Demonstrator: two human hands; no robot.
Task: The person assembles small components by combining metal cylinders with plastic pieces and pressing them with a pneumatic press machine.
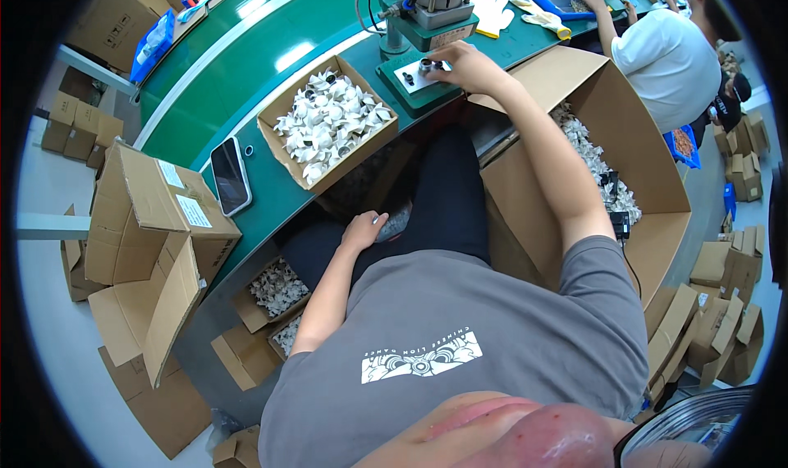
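My right hand [464, 64] reaches forward onto the green base [402, 90] of a small bench press [435, 8]. Its fingertips pinch a small metal part [428, 64] on the white plate [410, 78] there. My left hand [364, 230] lies low on my dark-trousered thigh under the table edge, fingers curled around a small grey object [396, 220]. An open cardboard box [275, 115] of small white folded pieces with a few dark parts sits on the green table left of the press.
A phone [231, 175] lies on the green table. A large open carton [648, 181] with white pieces stands at my right. Small boxes [246, 304] sit under the table and cartons [148, 222] at the left. Another person [665, 57] works at top right, near white gloves [492, 8].
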